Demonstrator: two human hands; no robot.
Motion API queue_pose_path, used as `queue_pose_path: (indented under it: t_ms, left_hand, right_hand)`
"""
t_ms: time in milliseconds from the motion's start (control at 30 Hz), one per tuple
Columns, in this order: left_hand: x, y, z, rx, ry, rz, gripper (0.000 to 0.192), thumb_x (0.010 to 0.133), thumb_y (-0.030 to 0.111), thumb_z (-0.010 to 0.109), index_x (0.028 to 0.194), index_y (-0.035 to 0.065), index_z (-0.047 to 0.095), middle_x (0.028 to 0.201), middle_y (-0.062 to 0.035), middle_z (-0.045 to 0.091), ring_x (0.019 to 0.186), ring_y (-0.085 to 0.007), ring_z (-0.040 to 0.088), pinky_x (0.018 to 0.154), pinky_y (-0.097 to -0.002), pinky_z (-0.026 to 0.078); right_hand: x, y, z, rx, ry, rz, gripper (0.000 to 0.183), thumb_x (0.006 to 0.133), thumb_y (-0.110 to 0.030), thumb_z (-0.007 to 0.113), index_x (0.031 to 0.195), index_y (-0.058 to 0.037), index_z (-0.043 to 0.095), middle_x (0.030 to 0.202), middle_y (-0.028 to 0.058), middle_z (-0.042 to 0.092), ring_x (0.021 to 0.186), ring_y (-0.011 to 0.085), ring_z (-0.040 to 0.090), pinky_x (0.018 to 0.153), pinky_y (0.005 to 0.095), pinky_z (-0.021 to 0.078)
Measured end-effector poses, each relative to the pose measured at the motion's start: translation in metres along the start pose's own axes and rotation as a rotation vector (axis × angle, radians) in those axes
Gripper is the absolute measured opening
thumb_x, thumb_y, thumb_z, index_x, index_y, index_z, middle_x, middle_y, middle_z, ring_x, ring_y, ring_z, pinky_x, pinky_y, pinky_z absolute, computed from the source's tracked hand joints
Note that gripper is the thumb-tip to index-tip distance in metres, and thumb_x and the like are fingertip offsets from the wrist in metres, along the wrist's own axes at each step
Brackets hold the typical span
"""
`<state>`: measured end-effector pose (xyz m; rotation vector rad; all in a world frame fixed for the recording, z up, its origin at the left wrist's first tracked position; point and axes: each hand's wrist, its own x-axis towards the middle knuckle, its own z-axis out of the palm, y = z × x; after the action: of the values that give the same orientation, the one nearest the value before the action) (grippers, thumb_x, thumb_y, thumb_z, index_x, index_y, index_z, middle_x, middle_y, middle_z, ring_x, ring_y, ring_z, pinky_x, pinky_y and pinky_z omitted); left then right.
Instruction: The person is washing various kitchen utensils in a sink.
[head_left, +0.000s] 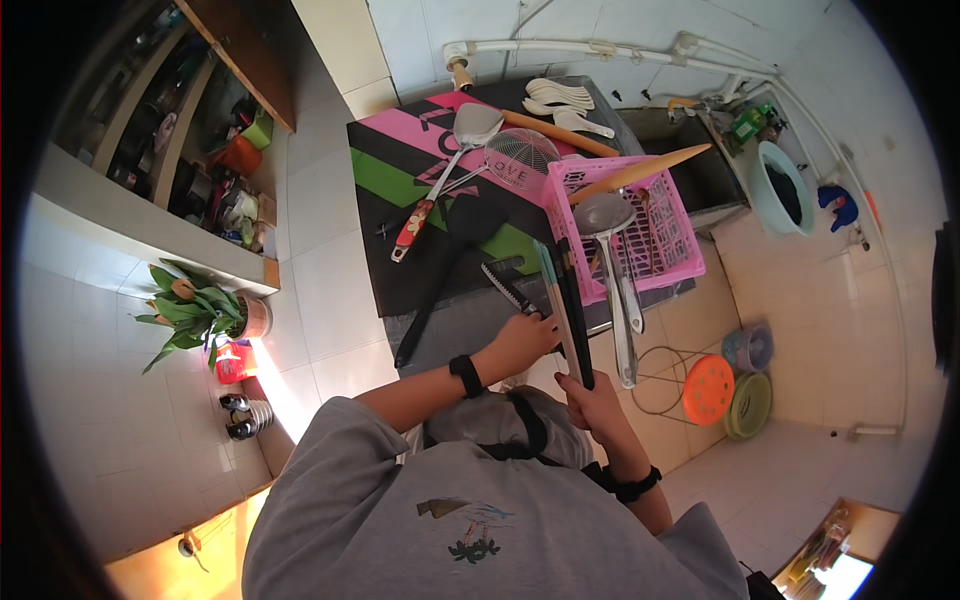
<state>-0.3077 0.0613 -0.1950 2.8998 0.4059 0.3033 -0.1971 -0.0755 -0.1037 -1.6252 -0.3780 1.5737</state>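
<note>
My right hand (594, 409) is closed around the lower end of a bundle of long chopsticks (561, 311), some teal and pale, others black. My left hand (521, 345) is curled around the lower part of a black tool with a toothed edge (508, 286), possibly a serrated knife; its handle is mostly hidden by the fingers. Both hands are at the near edge of the table. Just beyond the chopsticks stands a pink plastic basket (694, 251), with a metal ladle (619, 315) leaning over its near side and a wooden paddle (652, 171) across it.
On the patterned mat (375, 277) lie a metal spatula (435, 191), a wire strainer (521, 154), a black turner (435, 300), a rolling pin (559, 133) and several white spoons (559, 97). A sink (667, 142) adjoins the table. An orange stool (707, 390) stands right.
</note>
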Motion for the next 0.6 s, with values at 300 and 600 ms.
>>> queue_pose_path:
  t_ms: [300,600]
  left_hand:
    - [-0.031,-0.011,-0.047,-0.175,-0.056,0.219,0.026,0.074,0.01,0.053,0.099,0.0076,0.054,0.092,-0.0084,0.051,0.064,-0.0219,0.059,0.055,-0.0323,0.049]
    - [-0.07,-0.022,-0.105,-0.394,-0.107,0.33,0.039,0.075,0.003,0.05,0.113,0.0108,0.05,0.108,-0.012,0.05,0.075,-0.0261,0.058,0.064,-0.033,0.049]
  right_hand:
    - [0.027,-0.007,0.017,0.05,0.005,-0.003,0.024,0.083,-0.021,0.059,0.07,-0.0033,0.049,0.048,-0.0003,0.04,0.033,0.0097,0.035,0.032,0.0264,0.025]
    - [0.089,-0.007,0.032,-0.713,0.371,-0.342,0.028,0.078,-0.022,0.058,0.08,0.0057,0.057,0.072,0.0243,0.059,0.074,0.0395,0.059,0.062,0.0442,0.0451]
